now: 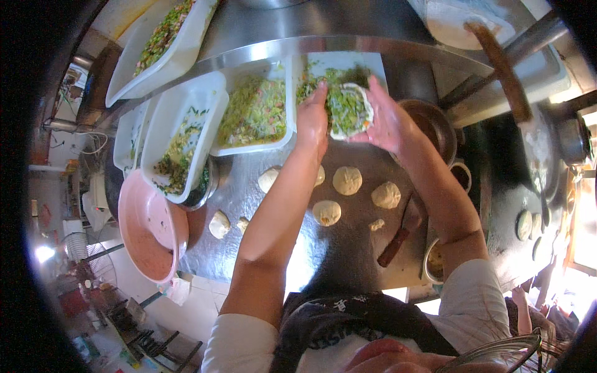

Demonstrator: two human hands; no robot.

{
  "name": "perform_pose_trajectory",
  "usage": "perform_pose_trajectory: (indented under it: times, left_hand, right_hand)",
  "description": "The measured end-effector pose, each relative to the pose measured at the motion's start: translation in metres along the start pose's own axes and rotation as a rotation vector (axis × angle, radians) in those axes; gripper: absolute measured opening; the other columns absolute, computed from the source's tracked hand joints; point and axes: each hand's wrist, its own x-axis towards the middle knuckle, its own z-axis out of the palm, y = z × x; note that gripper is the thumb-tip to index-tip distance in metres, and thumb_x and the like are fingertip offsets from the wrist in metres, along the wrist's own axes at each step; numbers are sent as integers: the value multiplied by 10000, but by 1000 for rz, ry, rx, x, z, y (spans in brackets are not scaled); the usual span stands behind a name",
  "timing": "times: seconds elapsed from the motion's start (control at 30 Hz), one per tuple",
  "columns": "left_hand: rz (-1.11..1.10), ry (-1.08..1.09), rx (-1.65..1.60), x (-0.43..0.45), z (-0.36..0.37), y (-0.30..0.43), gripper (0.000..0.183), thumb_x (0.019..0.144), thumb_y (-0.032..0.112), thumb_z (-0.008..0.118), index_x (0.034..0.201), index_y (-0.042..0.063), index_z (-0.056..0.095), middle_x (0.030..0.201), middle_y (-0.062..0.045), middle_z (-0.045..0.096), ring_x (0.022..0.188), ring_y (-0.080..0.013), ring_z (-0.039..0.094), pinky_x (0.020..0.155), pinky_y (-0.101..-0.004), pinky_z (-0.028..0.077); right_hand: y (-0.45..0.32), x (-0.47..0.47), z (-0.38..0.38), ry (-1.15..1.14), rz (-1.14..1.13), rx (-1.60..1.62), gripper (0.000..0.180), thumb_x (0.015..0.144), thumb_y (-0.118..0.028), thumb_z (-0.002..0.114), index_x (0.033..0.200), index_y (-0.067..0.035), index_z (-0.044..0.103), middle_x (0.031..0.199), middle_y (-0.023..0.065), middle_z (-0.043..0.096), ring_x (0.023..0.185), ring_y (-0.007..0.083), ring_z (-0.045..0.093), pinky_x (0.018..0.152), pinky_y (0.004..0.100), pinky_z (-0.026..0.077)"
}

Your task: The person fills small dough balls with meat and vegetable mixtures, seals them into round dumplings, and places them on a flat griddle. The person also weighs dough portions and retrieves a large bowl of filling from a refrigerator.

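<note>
Between my two hands, over a white tray of chopped green filling (373, 60), is a piece of dough heaped with chopped greens (347, 109). My right hand (385, 116) cups the dough's right edge, fingers spread around it. My left hand (313, 116) is at its left side, thumb up; its fingertips are partly hidden, so its hold is unclear. Below on the metal worktop (345, 247) lie several pale dough rounds, among them one (347, 181) below the hands and another (386, 195) to the right. A small dough scrap (377, 225) lies near a wooden-handled scraper (396, 242).
More white tubs of filling (254, 112) stand left of the hands, one (186, 140) tilted over a metal bowl. A pink basin (151, 228) stands at the left edge. A metal shelf edge (354, 44) crosses beyond the hands. A brown bowl (431, 126) sits beside my right forearm.
</note>
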Motion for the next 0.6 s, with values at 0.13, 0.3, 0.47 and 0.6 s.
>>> perform_pose_trajectory:
  times: [0.13, 0.3, 0.47, 0.6]
  left_hand:
    - [-292, -17, -301, -86, -23, -4, 487, 893, 416, 627, 1063, -39, 599, 1034, -109, 638, 876, -202, 629, 769, -319, 511]
    - [-350, 46, 334, -177, -81, -54, 561, 813, 475, 689, 1093, -9, 637, 1026, -140, 653, 898, -235, 637, 828, -336, 497]
    - [-253, -45, 266, -211, -134, -90, 365, 853, 319, 666, 1014, -8, 647, 965, -152, 661, 865, -250, 653, 771, -352, 538]
    - [-447, -138, -296, -224, -127, -22, 246, 883, 186, 626, 1045, 1, 620, 938, -88, 671, 805, -201, 666, 739, -328, 546]
  right_hand:
    - [60, -67, 11, 5, 6, -63, 634, 936, -616, 337, 1321, -123, 442, 1209, 106, 595, 1113, 272, 588, 959, 522, 455]
    - [182, -113, -9, 143, 176, -78, 622, 966, -598, 248, 1318, -125, 445, 1170, 91, 586, 1034, 210, 603, 820, 381, 538]
    - [206, -156, 26, 30, -134, -563, 715, 852, -212, 676, 1435, -145, 266, 1219, 95, 555, 1043, 235, 600, 783, 367, 559]
    - [191, -181, 57, 133, -190, -570, 936, 662, -118, 825, 1425, -90, 285, 1255, 135, 530, 1128, 258, 553, 872, 388, 530]
